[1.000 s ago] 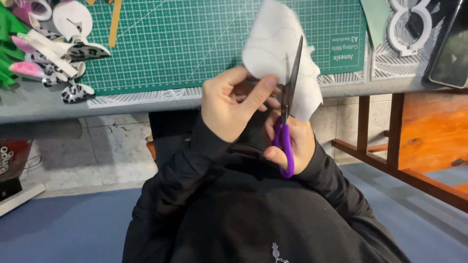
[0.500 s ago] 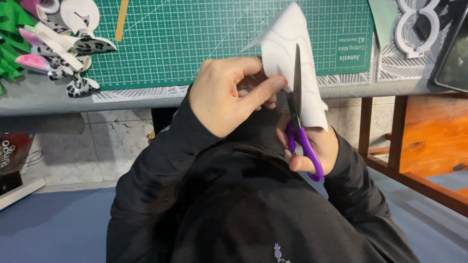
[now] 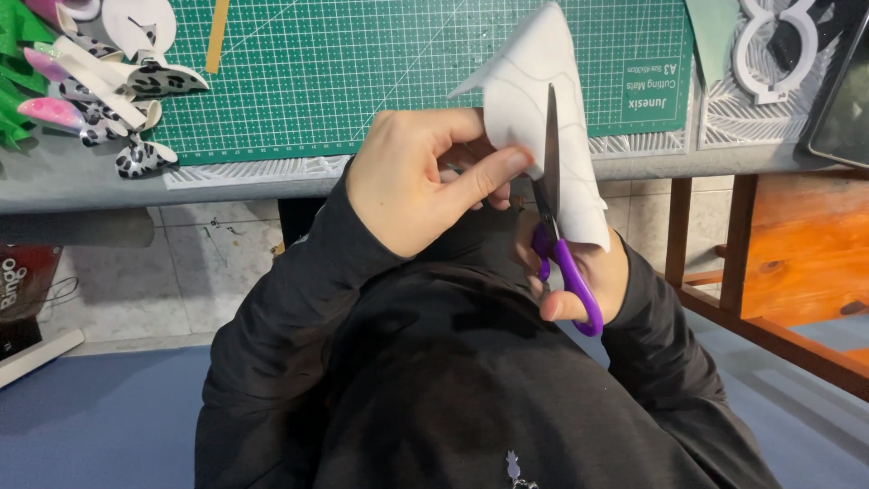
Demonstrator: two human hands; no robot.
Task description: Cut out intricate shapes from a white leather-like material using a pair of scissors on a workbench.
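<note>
Far left on the grey tabletop (image 3: 81,186), a heap of cut-outs (image 3: 109,100): white pieces with black leopard-style spots, pink glittery tips, green scraps at the edge; pushed aside, probably to keep the working area free. Next, a green gridded cutting mat (image 3: 362,63) covers most of the table, a tan strip (image 3: 215,36) lying across its upper left. In front of the table edge, the left hand (image 3: 412,181) is closed around the lower left part of a white paper sheet (image 3: 534,100), thumb pressed flat against the near face, fingers curled behind; the pinch sits close beside the blades, apparently to keep the sheet taut where it is being cut. The sheet is held up in the air over the table edge, faint curved pencil lines showing on it. Purple-handled scissors (image 3: 559,244) point upward, blades nearly shut with the paper between them. The right hand (image 3: 593,281) is mostly hidden behind sheet and handles; fingers sit in the loops, holding the scissors. Further right, a white cut-out ornament (image 3: 769,50) rests on a patterned sheet, and a dark tablet-like slab (image 3: 842,109) at the edge; below it, a wooden frame (image 3: 738,263).
</note>
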